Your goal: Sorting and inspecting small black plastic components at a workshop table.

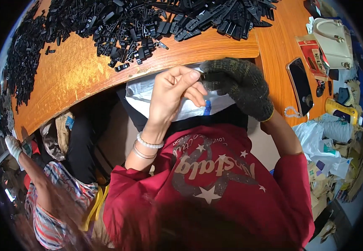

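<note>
My left hand [171,90], bare and with bracelets at the wrist, is raised just off the table's front edge. Its thumb and forefinger are pinched together, while the other fingers curl loosely. Against the fingertips sits my right hand [240,85] in a dark knitted glove, its fingers bent inward. Whatever small thing the two hands have between them is too hidden to name. Below them a white bag or cloth [190,109] with a blue mark lies over my lap. Beyond the hands, a heap of small black plastic parts [125,29] covers the far side of the wooden table [77,71].
Longer black pieces [219,19] lie at the heap's right. On the right-hand wooden surface are a phone [300,85], a red and brown packet [314,56] and a pale handbag [333,42]. Plastic bags [321,142] crowd the right. At left, a co-worker's gloved hand [13,146] reaches toward the table.
</note>
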`<state>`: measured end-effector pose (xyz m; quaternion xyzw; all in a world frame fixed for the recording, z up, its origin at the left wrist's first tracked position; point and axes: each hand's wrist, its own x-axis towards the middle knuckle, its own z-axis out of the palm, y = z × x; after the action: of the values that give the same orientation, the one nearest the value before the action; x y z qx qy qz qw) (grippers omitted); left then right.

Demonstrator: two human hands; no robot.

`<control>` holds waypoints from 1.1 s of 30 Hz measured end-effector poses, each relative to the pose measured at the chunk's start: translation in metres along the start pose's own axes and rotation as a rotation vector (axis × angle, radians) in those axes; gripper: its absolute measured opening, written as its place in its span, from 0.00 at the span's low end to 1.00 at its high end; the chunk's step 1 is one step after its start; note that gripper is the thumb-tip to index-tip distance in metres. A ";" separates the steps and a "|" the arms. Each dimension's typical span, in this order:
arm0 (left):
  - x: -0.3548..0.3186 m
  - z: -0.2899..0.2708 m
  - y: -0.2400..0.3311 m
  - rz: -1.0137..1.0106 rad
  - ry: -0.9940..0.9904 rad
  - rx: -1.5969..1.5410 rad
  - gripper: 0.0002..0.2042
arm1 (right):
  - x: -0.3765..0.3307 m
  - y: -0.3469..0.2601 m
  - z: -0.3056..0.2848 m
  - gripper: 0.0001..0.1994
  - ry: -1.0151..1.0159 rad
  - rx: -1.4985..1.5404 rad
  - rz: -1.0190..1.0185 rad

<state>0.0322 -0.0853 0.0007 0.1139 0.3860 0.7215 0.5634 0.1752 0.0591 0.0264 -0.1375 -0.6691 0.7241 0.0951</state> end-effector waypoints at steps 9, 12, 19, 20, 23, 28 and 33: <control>0.032 0.009 0.013 0.857 0.209 1.308 0.10 | -0.012 0.029 -0.011 0.16 -0.034 -0.709 0.014; 0.069 0.022 0.024 1.002 0.324 1.499 0.10 | -0.015 0.031 -0.009 0.16 -0.032 -0.790 -0.087; 0.089 0.022 0.021 1.126 0.324 1.625 0.06 | 0.002 0.000 -0.009 0.15 0.181 -0.683 0.029; 0.088 0.020 0.017 1.163 0.338 1.645 0.06 | 0.004 0.001 -0.009 0.14 0.266 -0.668 -0.045; 0.093 0.021 0.016 1.149 0.315 1.607 0.06 | 0.011 0.008 -0.013 0.14 0.287 -0.670 -0.044; 0.102 0.018 0.012 1.125 0.334 1.678 0.06 | 0.012 0.007 -0.013 0.14 0.285 -0.789 -0.074; 0.087 0.024 0.017 1.286 0.314 1.669 0.03 | 0.009 0.018 -0.014 0.18 0.452 -0.611 -0.213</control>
<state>0.0048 0.0021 0.0049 0.5520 0.6942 0.3972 -0.2359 0.1720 0.0742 0.0069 -0.2453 -0.8266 0.4289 0.2695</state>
